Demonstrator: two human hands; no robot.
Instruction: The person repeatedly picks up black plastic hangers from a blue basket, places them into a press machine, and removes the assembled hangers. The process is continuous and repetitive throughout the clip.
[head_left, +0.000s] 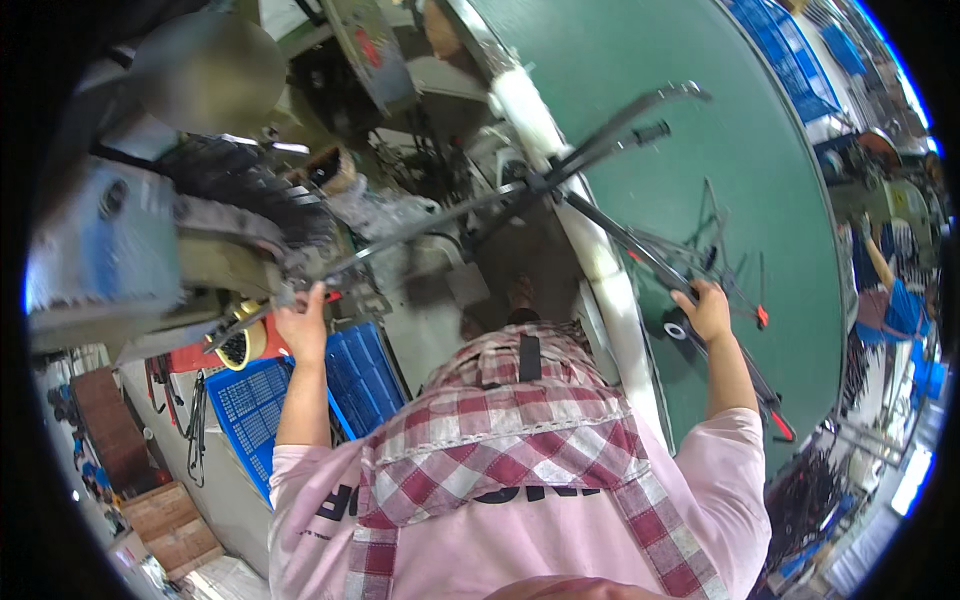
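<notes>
A dark metal frame of long tubes joined at a pivot (536, 182) spans from the machine on the left to the green-topped table. My left hand (302, 324) is closed on one tube near its far left end, beside the machine. With my right hand (705, 311) I grip another tube of the same frame above the table. A curved tube end (675, 91) and a shorter black-tipped one (651, 133) point over the table top. Thin rods with a red tip (762, 316) lie near my right hand, and a white-centred round part (674, 331) is just below it.
The green table (757, 187) has a pale padded edge (592, 247). A grey-blue machine (112, 232) stands at left, above a yellow container (251, 337) and blue plastic crates (244, 405). At far right is another person in blue (904, 311).
</notes>
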